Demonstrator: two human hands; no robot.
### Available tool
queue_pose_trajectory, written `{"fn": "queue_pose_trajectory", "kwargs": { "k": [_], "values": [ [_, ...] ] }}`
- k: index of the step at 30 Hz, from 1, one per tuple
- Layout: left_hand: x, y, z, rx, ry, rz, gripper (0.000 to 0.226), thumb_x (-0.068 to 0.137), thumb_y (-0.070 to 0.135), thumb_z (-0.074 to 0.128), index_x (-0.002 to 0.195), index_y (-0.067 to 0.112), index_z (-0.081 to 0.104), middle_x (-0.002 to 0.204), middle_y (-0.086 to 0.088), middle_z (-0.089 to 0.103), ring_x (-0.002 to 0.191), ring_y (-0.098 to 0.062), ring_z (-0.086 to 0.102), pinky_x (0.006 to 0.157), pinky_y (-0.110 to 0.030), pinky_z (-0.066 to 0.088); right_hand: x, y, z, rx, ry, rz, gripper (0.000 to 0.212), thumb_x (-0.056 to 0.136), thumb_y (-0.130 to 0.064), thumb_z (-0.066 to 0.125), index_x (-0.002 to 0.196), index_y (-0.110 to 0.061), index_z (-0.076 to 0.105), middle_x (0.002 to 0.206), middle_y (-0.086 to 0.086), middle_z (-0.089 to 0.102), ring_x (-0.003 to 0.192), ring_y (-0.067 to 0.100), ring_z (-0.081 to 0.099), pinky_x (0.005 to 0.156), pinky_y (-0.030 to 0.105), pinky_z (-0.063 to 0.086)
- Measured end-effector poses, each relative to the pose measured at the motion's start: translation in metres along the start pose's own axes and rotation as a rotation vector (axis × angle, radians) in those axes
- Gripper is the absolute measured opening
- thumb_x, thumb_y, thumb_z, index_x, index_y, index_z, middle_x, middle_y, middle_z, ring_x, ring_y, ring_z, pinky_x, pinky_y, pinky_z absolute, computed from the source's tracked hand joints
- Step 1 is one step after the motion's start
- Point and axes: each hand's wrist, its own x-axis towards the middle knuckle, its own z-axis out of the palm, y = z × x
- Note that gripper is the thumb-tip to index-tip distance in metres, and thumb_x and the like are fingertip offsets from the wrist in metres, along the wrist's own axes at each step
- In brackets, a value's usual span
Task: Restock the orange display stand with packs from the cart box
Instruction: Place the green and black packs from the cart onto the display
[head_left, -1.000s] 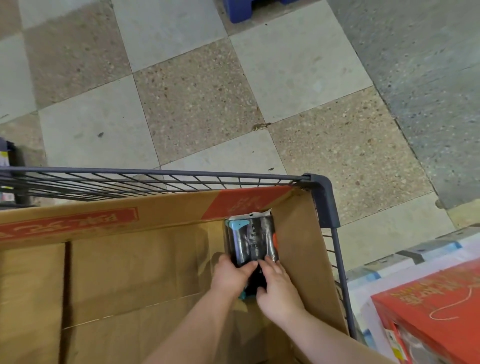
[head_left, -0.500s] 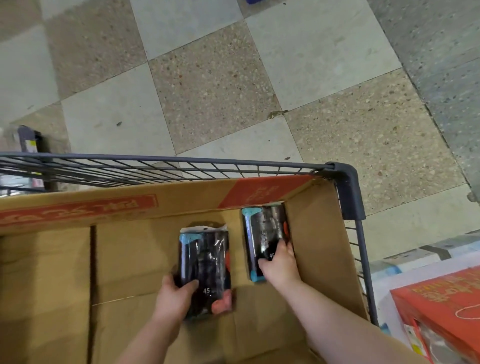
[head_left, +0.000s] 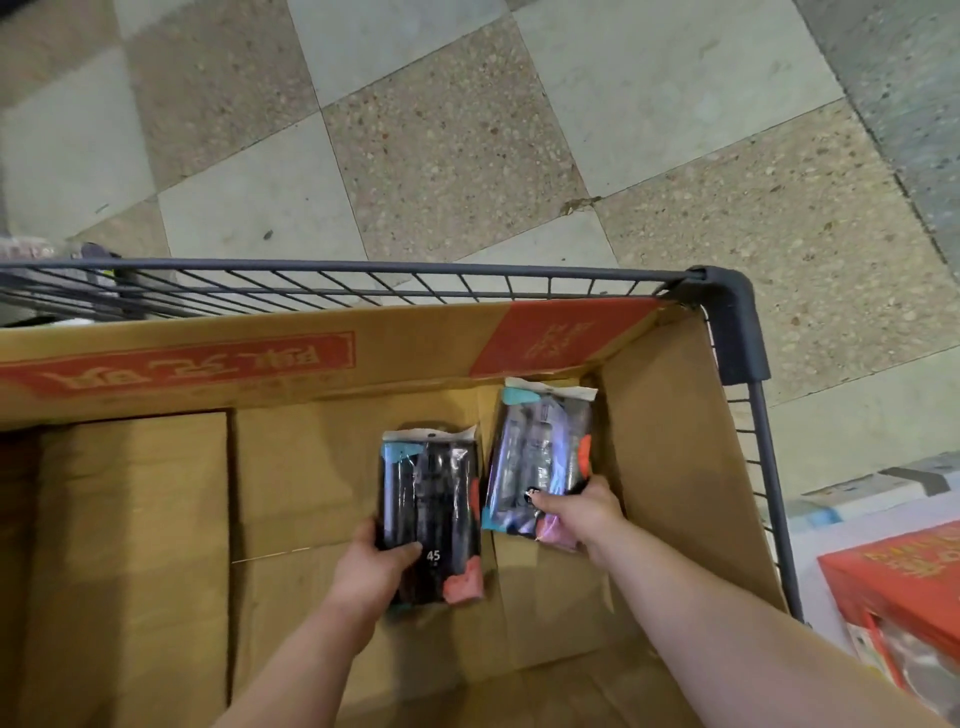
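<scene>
**We split the corner bundle: one pack in each of our hands**

Inside the cart (head_left: 737, 322), in the cardboard box (head_left: 156, 364), both hands met a second ago on one bundle in the far right corner. Now the left pack (head_left: 428, 514) is drawn toward the middle and the right pack (head_left: 540, 457) tips up by that corner. Our left hand (head_left: 374, 566) grips its pack's lower end and our right hand (head_left: 582, 514) pinches the other. We judge both ready to carry out.

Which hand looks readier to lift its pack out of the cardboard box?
Probably the left. The left hand grips the dark pack over the open middle of the box, while the right hand holds the other pack tucked into the far corner.
</scene>
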Motion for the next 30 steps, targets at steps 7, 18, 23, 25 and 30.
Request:
{"fn": "queue_pose_trajectory", "kwargs": {
  "k": [7, 18, 23, 25, 30],
  "values": [
    [-0.044, 0.022, -0.019, 0.100, 0.011, 0.234, 0.027, 0.088, 0.007, 0.063, 0.109, 0.018, 0.050, 0.101, -0.006, 0.060, 0.091, -0.024, 0.058, 0.080, -0.030, 0.047, -0.059, 0.005, -0.006, 0.237, -0.047, -0.124, 0.024, 0.084, -0.003, 0.068, 0.101, -0.013, 0.054, 0.092, 0.009, 0.066, 0.076, 0.024, 0.065, 0.062, 0.031, 0.053],
    [-0.136, 0.025, -0.098, 0.036, -0.142, 0.523, 0.031, 0.089, 0.014, 0.064, 0.118, 0.007, 0.054, 0.105, -0.016, 0.068, 0.094, -0.033, 0.065, 0.083, -0.044, 0.055, -0.217, 0.039, -0.032, 0.403, 0.085, -0.453, 0.015, 0.089, -0.005, 0.063, 0.103, 0.000, 0.062, 0.080, 0.012, 0.068, 0.055, 0.018, 0.065, 0.044, 0.017, 0.047],
    [-0.185, 0.028, -0.104, -0.062, -0.321, 0.638, 0.030, 0.090, 0.013, 0.064, 0.117, 0.010, 0.053, 0.107, -0.017, 0.068, 0.097, -0.035, 0.066, 0.089, -0.051, 0.054, -0.286, 0.066, -0.043, 0.557, 0.193, -0.624, 0.009, 0.090, -0.003, 0.060, 0.097, -0.001, 0.065, 0.064, 0.006, 0.070, 0.049, 0.018, 0.066, 0.044, 0.018, 0.048],
    [-0.208, 0.027, -0.099, -0.092, -0.397, 0.671, 0.036, 0.089, 0.014, 0.065, 0.122, 0.012, 0.051, 0.111, -0.016, 0.067, 0.100, -0.034, 0.065, 0.093, -0.052, 0.052, -0.308, 0.081, -0.053, 0.600, 0.245, -0.669, 0.009, 0.090, -0.003, 0.060, 0.095, 0.001, 0.066, 0.062, 0.005, 0.071, 0.049, 0.016, 0.066, 0.048, 0.022, 0.051],
    [-0.242, 0.029, -0.060, -0.048, -0.583, 0.757, 0.066, 0.071, 0.031, 0.078, 0.128, 0.010, 0.052, 0.113, -0.015, 0.069, 0.099, -0.035, 0.067, 0.092, -0.054, 0.052, -0.358, 0.132, -0.093, 0.731, 0.392, -0.739, 0.013, 0.090, -0.007, 0.061, 0.096, 0.003, 0.066, 0.072, 0.014, 0.072, 0.060, 0.024, 0.066, 0.063, 0.030, 0.051]
  ]
}}
